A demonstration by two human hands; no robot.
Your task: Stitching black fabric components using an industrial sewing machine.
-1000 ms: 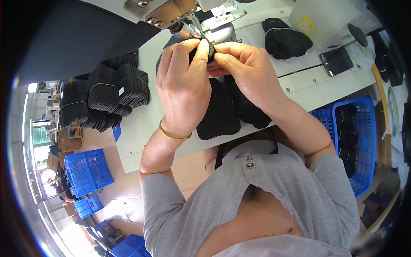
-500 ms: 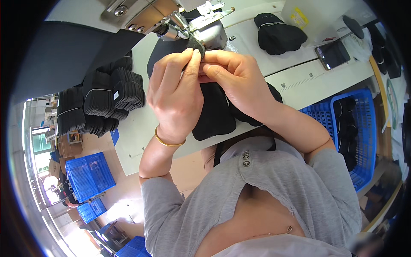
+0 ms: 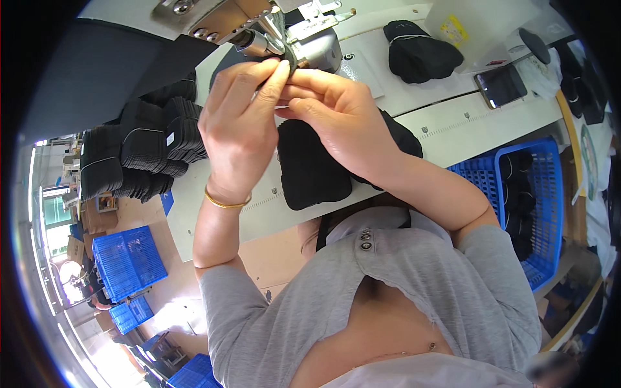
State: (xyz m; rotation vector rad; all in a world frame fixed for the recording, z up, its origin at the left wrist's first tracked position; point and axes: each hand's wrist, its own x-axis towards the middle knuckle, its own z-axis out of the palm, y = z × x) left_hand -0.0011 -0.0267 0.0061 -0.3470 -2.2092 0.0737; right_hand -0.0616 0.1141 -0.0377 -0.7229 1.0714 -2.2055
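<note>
At the far middle of the table, a sewing machine (image 3: 226,18) stands over a black fabric piece (image 3: 290,59). My left hand (image 3: 240,123), with a gold bangle on its wrist, pinches the edge of this fabric between thumb and fingers close to the machine's needle area. My right hand (image 3: 346,116) is beside it, fingertips meeting the left fingers at the same edge; part of its grip is hidden. Below my hands, black fabric pieces (image 3: 315,167) lie at the table's near edge, partly covered by my right hand and forearm.
Tied stacks of black fabric pieces (image 3: 145,139) sit at the left. A black bundle (image 3: 424,55), a phone (image 3: 501,85) and a translucent container (image 3: 472,29) occupy the table's right. A blue basket (image 3: 550,213) holding black bundles stands lower right; blue crates (image 3: 129,262) are on the floor left.
Both hands have shifted slightly left and toward the machine along with the fabric edge. The fabric's rim now stands more upright beside the needle area. The whole view has moved a little.
</note>
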